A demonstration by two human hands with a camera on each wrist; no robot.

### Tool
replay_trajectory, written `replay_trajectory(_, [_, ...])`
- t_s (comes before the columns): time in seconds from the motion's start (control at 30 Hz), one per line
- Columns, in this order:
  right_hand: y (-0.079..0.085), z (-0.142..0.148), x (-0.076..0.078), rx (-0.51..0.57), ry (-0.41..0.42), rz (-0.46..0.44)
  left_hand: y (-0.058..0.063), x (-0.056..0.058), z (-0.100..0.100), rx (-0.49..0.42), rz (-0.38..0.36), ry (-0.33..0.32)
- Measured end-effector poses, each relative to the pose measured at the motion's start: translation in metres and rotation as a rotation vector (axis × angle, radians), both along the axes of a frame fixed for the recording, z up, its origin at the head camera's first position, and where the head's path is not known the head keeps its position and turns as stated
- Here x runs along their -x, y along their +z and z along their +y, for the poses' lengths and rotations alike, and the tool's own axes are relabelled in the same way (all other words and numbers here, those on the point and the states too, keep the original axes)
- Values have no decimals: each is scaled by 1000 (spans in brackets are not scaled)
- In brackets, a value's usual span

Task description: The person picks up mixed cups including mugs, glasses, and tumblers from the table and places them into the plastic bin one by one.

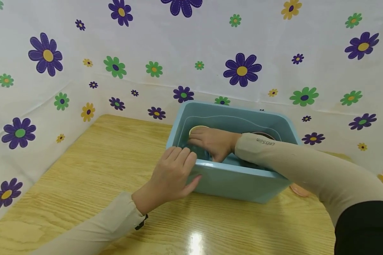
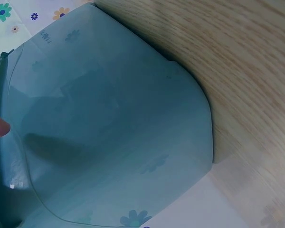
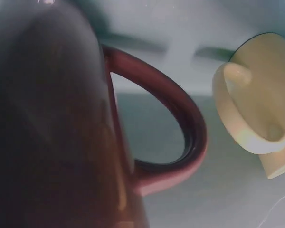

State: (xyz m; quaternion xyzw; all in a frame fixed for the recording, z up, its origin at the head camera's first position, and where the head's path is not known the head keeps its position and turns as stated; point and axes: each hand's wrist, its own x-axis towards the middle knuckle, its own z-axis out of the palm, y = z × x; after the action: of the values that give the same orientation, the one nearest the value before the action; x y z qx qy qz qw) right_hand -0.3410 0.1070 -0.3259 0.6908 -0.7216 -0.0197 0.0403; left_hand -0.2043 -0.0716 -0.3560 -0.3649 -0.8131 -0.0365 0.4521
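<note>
A light blue plastic bin (image 1: 236, 182) stands on the table. My left hand (image 1: 173, 173) grips its near rim towards the left corner, fingers over the edge and thumb against the outer wall. My right hand (image 1: 214, 140) reaches down inside the bin, over a dark blue item (image 1: 194, 150); its fingertips are partly hidden, so its hold is unclear. Beside those fingers shows a pale yellow mug (image 3: 270, 95), its handle visible in the right wrist view. A dark reddish-brown mug (image 3: 52, 118) fills the left of that view; its handle (image 3: 197, 133) points towards the yellow one.
The wood-grain table (image 1: 115, 163) extends left and in front of the bin. A pinkish object (image 1: 300, 190) lies by the bin's right side, mostly hidden by the right arm. A white flower-print cloth (image 1: 198, 42) hangs behind and at the left.
</note>
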Motion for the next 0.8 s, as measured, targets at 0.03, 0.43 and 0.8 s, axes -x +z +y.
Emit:
replay_trajectory(0.03, [-1, 0, 1, -1, 8, 11, 0, 0, 0, 0, 1, 0])
replay_trajectory(0.43, [-9, -1, 5, -36, 75, 61, 0, 1, 1, 0, 7, -5])
replay_trajectory(0.8, [-10, -2, 7, -94, 76, 73, 0, 0, 1, 2, 13, 0])
